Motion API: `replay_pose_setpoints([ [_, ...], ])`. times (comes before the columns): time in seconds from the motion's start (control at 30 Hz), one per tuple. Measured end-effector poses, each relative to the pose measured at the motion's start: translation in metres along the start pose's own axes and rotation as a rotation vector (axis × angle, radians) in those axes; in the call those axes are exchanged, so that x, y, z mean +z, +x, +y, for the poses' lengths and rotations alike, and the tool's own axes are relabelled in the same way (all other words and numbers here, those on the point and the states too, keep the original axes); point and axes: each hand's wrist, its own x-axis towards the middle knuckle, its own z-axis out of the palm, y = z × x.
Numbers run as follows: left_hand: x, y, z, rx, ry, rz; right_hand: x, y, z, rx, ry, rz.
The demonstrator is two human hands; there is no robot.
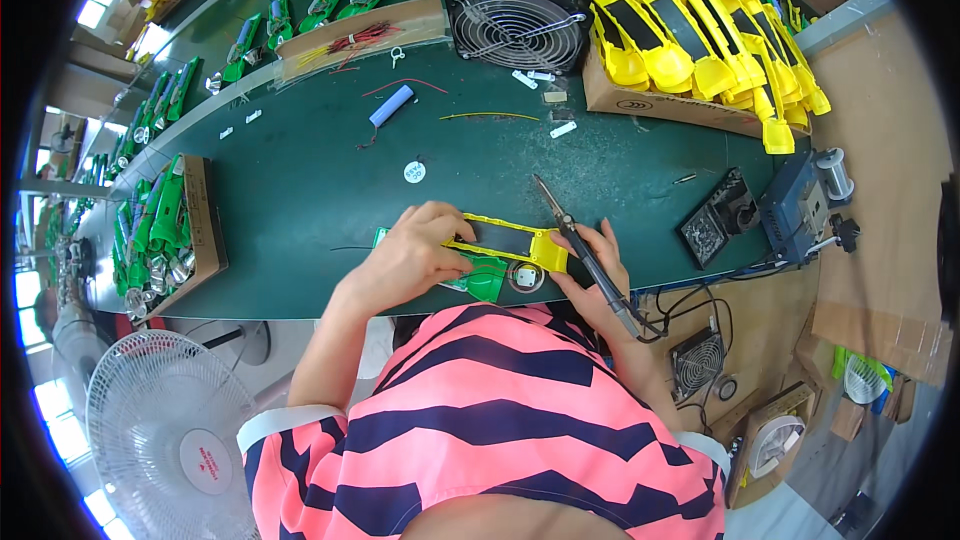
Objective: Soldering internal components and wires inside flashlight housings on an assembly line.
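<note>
Green mat covers the workbench (300, 190); near its front edge the left hand (415, 250) presses down, fingers curled, on a yellow plastic housing (510, 240) lying over what looks like a green part. Just beside it the right hand (590, 275) steadies the housing's end and grips a soldering iron (575, 235), tip pointing away, above the housing.

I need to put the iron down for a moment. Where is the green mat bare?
Bare mat lies left of the left hand, toward the box of green parts, and between the white disc and iron stand. Crowded near the fan and yellow parts.
</note>
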Motion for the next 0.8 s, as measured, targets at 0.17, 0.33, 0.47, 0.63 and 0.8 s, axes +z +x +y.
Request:
replay_pose_setpoints([
  [0.17, 0.031, -0.004, -0.014, -0.108, -0.098, 0.138, 0.002, 0.003, 0.0, 0.019, 0.101, -0.004],
  [0.33, 0.063, 0.011, 0.002, -0.23, -0.049, 0.43, 0.014, 0.018, 0.001, -0.001, 0.148, -0.04],
  [0.47, 0.072, 0.017, 0.004, -0.323, 0.257, 0.374, 0.015, 0.023, -0.003, 0.017, 0.182, -0.089],
  [0.63, 0.066, 0.019, 0.002, -0.398, 0.196, 0.302, 0.0, 0.025, 0.0, -0.238, 0.113, 0.072],
  [0.8, 0.057, 0.022, 0.002, -0.435, 0.188, 0.198, -0.015, 0.016, 0.009, -0.155, 0.245, 0.078],
])
